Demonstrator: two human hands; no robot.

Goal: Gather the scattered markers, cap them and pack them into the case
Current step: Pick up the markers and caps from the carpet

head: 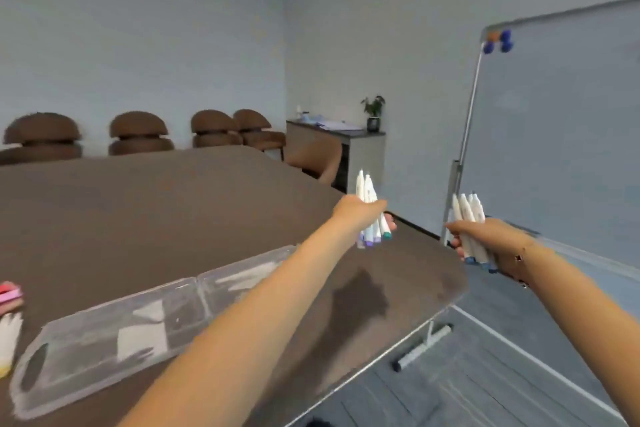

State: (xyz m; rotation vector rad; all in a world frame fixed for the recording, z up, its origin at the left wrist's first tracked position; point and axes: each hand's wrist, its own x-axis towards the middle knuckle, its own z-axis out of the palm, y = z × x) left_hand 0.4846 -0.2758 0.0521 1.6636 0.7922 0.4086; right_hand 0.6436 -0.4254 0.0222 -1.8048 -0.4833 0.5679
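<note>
Both arms out in front: my left hand [360, 215] grips a bunch of white markers [367, 199], fingers curled tight round them, tips up, colored caps down, above the brown table [173, 204] near its 2 o'clock edge. My right hand [491, 236] clutches a second bunch [468, 215] the same way, out past the table at 3 o'clock, before the whiteboard [561, 135]. The clear case [138, 319] lies open and flat at 8 o'clock. More markers [8, 329] sit at the far 9 o'clock edge, blurred.
</note>
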